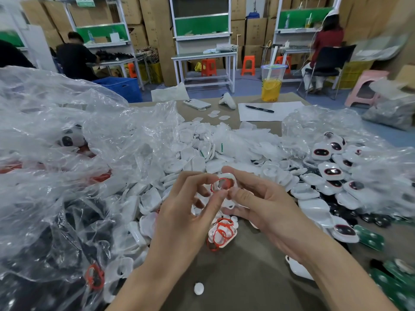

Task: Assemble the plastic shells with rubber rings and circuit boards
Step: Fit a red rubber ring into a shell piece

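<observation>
Our left fingertips [221, 195] are curled in, pinching the red rubber ring [219, 184] against the opening of the white shell [231, 176]. Our right hand [265, 205] grips that shell, thumb on top and fingers underneath. So the piece is up off the table [247, 277], caught between both hands, and the left hand [188, 212] holds nothing but the ring.

What we'd worry about: the ring looks thin and stretchy. Press one side in while the other side is loose and it'll probably twist or pop back out, and a ring that flicks away lands somewhere in the heap. We can't tell if it's seated all the way round because our fingers hide the lower edge.

Just below the shell sits the dish of spare rings [222, 232], tangled together, so grabbing one may drag out two. Behind the shell is the pile of empty shells [193, 158]. Left of it the clear plastic bag [67, 131] billows over the table and crowds our left arm. Right of it lie the finished units [332, 171] with dark windows, and beyond those the green circuit boards [370, 237] – a reach across for later. Far behind the shell, a drink cup [271, 86].
</observation>
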Demonstrator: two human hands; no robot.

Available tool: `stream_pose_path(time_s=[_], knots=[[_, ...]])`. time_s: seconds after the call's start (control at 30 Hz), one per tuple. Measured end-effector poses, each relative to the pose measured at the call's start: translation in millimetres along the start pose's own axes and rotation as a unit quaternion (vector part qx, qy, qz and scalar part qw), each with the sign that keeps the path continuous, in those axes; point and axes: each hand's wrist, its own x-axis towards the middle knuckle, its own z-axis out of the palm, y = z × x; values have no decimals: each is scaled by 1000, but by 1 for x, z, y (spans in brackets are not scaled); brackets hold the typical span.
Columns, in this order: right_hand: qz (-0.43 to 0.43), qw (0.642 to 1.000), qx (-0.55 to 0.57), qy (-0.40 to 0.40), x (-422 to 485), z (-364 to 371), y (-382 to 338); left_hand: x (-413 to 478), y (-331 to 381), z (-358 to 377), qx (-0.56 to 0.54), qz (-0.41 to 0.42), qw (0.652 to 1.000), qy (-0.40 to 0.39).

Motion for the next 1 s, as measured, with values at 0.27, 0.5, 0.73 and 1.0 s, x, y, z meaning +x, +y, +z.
stream_pose_path(time_s=[0.27,0.5,0.73,1.0], knots=[[4,1000,6,-19,-2,1,-6,0,-4,0,-5,8,1000,-2],[3,999,10,-32,-3,-2,-5,2,-2,-1,-49,-8,999,-13],[2,999,19,-36,-2,-3,-6,1,-1,-1,-71,-25,997,-10],[2,999,10,-30,-4,-2,-7,2,-4,0,-75,-36,996,-11]])
